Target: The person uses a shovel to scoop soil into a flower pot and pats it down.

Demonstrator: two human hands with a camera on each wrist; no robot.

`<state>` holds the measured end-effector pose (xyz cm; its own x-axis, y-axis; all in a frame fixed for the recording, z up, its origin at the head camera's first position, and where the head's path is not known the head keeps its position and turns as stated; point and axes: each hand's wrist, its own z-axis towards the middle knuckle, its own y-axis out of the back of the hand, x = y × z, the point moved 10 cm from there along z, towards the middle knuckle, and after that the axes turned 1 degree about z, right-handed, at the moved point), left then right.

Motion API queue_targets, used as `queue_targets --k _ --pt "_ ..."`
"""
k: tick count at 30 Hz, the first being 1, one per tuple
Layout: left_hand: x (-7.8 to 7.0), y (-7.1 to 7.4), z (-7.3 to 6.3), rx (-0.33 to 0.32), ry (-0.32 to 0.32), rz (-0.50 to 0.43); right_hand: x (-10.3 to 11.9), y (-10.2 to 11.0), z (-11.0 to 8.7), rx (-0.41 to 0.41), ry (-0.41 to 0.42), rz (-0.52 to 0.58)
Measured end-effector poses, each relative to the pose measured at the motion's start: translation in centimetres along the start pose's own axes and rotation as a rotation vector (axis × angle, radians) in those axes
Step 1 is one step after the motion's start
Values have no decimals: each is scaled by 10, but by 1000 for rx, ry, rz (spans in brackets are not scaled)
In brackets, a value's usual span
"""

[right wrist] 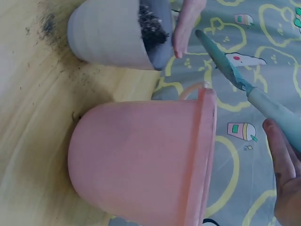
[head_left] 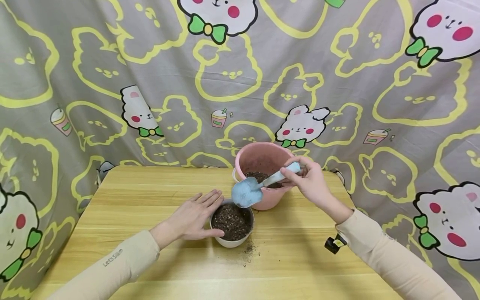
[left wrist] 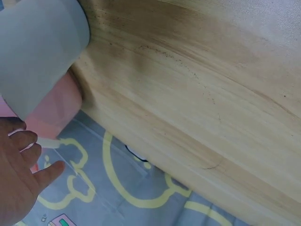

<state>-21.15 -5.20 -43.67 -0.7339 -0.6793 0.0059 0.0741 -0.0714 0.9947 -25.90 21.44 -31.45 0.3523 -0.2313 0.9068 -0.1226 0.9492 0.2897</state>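
A light blue hand trowel (head_left: pixel 246 192) is held by its handle in my right hand (head_left: pixel 310 180), its blade tilted over the gap between a pot and a bucket. The small grey-white pot (head_left: pixel 231 243) stands upright on the table, with dark soil (head_left: pixel 232 221) inside. My left hand (head_left: pixel 193 217) rests at the pot's left rim, fingers extended and thumb across the near edge. Behind the pot to the right is the pink bucket (head_left: pixel 268 201), with soil low inside; the right hand is above its right rim. In the right wrist view the trowel (right wrist: pixel 270 106) is seen from the side.
The wooden table (head_left: pixel 150 200) has spilled soil crumbs (head_left: pixel 249 249) near the pot's right side. A patterned grey curtain (head_left: pixel 180 79) hangs right behind the table's far edge. A white handle (head_left: pixel 235 175) sticks out at the bucket's left side.
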Motion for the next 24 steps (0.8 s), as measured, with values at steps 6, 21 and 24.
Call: queue_targets --k 6,21,24 --pt "5 10 4 -11 1 -5 0 29 13 -115 -50 49" --pt "21 46 48 -54 18 5 -30 50 79 -8 -157 -187" --pt "23 50 60 -58 27 -4 -45 42 85 40 -172 -266"
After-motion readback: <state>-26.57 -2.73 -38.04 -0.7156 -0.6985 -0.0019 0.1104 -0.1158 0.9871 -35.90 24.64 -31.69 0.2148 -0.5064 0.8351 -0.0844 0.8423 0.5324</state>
